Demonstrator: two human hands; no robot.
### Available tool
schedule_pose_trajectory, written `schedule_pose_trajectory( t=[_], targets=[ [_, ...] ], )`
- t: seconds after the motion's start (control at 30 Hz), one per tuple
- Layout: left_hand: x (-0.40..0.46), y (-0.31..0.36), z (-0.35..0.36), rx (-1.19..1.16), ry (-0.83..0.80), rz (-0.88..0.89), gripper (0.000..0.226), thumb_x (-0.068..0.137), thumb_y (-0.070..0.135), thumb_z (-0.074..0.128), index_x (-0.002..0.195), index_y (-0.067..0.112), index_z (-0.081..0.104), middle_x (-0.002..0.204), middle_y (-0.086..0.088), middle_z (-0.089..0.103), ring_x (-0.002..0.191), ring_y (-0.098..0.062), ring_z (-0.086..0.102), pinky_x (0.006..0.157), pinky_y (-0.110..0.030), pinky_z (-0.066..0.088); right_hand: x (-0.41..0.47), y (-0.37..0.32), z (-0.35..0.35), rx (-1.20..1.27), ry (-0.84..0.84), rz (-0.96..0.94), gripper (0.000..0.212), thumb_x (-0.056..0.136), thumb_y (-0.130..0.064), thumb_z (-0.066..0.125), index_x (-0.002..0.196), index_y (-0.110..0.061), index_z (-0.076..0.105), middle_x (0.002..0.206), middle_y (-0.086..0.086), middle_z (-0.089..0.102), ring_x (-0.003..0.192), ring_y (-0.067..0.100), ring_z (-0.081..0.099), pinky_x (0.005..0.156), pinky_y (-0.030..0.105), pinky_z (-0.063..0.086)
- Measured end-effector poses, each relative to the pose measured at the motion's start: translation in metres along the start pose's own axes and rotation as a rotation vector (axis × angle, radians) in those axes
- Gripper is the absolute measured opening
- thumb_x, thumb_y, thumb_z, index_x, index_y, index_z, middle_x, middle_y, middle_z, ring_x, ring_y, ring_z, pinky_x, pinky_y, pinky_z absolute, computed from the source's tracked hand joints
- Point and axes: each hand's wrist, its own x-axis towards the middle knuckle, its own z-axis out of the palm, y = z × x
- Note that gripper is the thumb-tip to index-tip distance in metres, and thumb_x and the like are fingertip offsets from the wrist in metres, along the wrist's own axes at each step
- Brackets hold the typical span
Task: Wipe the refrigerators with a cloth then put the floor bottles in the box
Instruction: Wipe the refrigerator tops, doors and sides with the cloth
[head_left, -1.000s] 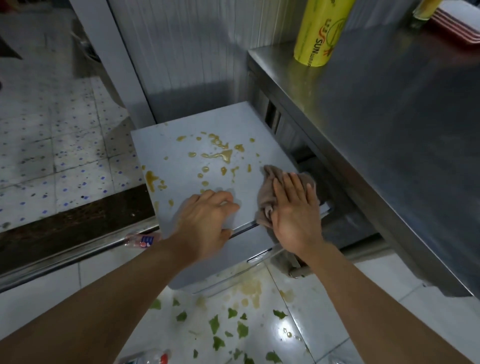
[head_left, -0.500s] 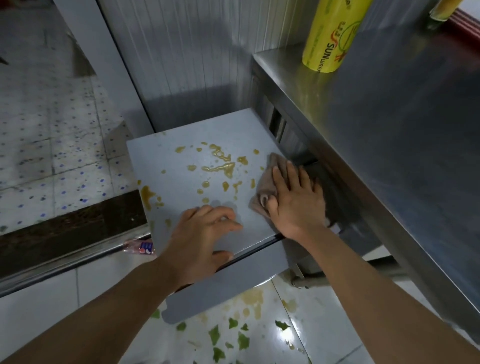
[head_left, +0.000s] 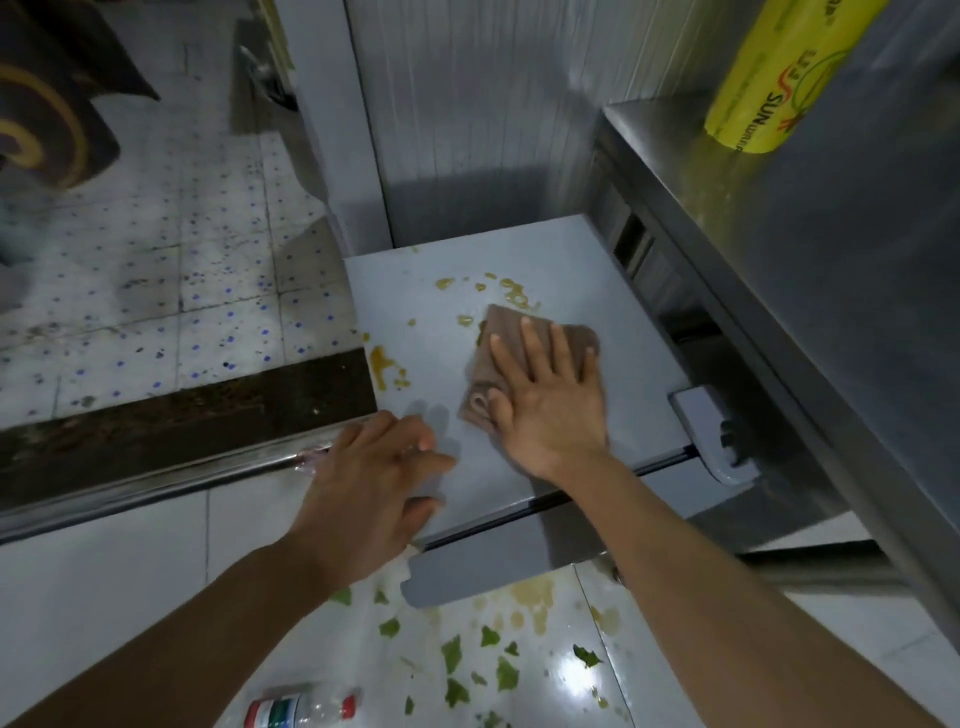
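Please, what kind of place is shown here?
Probably a working kitchen: a stainless steel counter with a roll of cling wrap, a small grey refrigerator, and tiled floor.

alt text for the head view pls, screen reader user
The right hand presses a brown folded cloth flat on the grey top of a small refrigerator spattered with yellow-brown drips, while the left hand rests on its front corner. A clear plastic bottle with a red cap and green leaf scraps lie on the white tiled floor below.
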Motion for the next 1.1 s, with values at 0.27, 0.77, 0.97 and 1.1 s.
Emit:
schedule_pose_trajectory(
  t=[0.27, 0.77, 0.97, 1.1],
  targets=[
    [0.018, -0.002, -0.005, -0.056, -0.005, -0.051, 0.026, 0.06, 0.024, 0.079, 0.085, 0.021, 0.073, 0.088, 0.001, 0.059, 0.086, -0.025, 0.057, 0.071, -0.029, 0.035, 0.001, 0.032, -0.001, -0.03, 0.075, 0.0, 0.075, 0.084, -0.059, -0.006, 0.151, -0.027, 0.002, 0.16, 0.005, 0.001, 0.147, 0.027, -0.001, 0.117, 0.051, 0.001],
    [0.116, -0.026, 0.005, 0.012, -0.19, -0.26, 0.104, 0.062, 0.071, 0.064, 0.144, 0.026, 0.019, 0.153, 0.0, 0.014, 0.139, -0.023, 0.012, 0.113, -0.044, 0.011, -0.012, 0.068, -0.003, -0.066, 0.008, 0.221, 0.085, 0.078, -0.065, -0.014, 0.151, -0.022, -0.007, 0.159, 0.015, -0.003, 0.146, 0.036, -0.003, 0.117, 0.056, 0.005],
    [0.144, -0.036, 0.005, 0.128, -0.376, -0.345, 0.132, 0.048, 0.083, 0.062, 0.148, 0.025, 0.0, 0.156, -0.006, -0.004, 0.142, -0.03, 0.003, 0.113, -0.053, 0.006, 0.052, 0.084, -0.007, -0.004, 0.045, 0.231, 0.071, 0.087, -0.066, 0.014, 0.149, -0.035, 0.001, 0.159, 0.009, -0.001, 0.144, 0.037, 0.006, 0.11, 0.061, 0.02],
    [0.149, -0.037, 0.006, 0.153, -0.386, -0.362, 0.134, 0.043, 0.083, 0.064, 0.147, 0.024, 0.005, 0.155, -0.008, 0.0, 0.141, -0.031, 0.005, 0.113, -0.05, 0.01, 0.101, 0.096, -0.007, 0.0, 0.086, 0.175, 0.069, 0.09, -0.064, 0.018, 0.149, -0.034, 0.002, 0.159, 0.009, 0.002, 0.144, 0.037, 0.007, 0.112, 0.058, 0.017]
  ],
)
